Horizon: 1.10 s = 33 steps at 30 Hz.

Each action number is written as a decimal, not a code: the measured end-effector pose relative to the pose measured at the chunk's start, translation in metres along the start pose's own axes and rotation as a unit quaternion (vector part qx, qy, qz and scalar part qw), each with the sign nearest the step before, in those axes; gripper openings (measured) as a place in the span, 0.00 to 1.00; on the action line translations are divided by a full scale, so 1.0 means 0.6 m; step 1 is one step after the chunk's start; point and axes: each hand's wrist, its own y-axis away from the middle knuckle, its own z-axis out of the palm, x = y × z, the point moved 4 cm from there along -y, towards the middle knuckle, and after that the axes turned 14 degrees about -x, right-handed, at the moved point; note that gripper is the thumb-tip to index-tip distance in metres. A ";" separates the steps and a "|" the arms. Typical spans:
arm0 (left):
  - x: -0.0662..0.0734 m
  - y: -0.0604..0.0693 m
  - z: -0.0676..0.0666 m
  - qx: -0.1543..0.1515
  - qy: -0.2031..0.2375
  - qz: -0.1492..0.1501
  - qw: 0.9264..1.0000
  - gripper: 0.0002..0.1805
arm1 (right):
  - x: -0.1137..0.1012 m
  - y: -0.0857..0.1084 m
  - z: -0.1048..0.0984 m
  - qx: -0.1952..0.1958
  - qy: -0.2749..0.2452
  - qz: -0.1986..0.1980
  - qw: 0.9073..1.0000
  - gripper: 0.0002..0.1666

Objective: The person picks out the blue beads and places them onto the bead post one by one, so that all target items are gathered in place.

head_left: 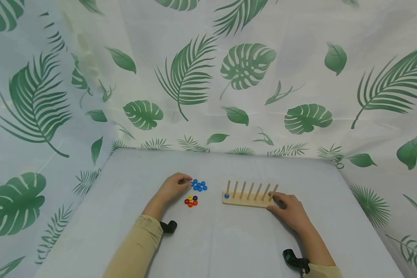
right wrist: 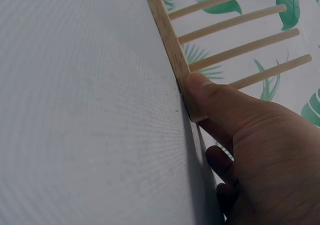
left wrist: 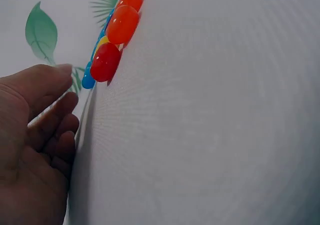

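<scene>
I reckon the blue beads, left of the pegged rack, are light, hard and slick (pinch their rims), my left grip looking loose and empty, my right grip clasping the rack's end.

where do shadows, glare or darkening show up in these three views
Head view: soft shadow beside the right hand; left wrist view: bright glints on the red bead, dimming toward the right edge; right wrist view: that hand looks dim, with dark shadow on the table beside it.
</scene>
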 end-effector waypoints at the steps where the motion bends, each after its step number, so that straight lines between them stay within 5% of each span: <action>1: -0.001 0.000 0.001 0.000 -0.001 0.000 1.000 0.12 | -0.001 0.000 0.000 0.001 0.000 -0.002 1.000 0.38; 12: -0.006 -0.004 0.010 0.001 -0.040 0.018 0.999 0.13 | 0.001 -0.003 0.005 0.004 -0.003 -0.002 1.000 0.37; 33: -0.007 -0.018 0.020 0.009 -0.073 0.007 0.997 0.11 | 0.001 0.001 -0.001 -0.004 -0.011 0.004 1.000 0.38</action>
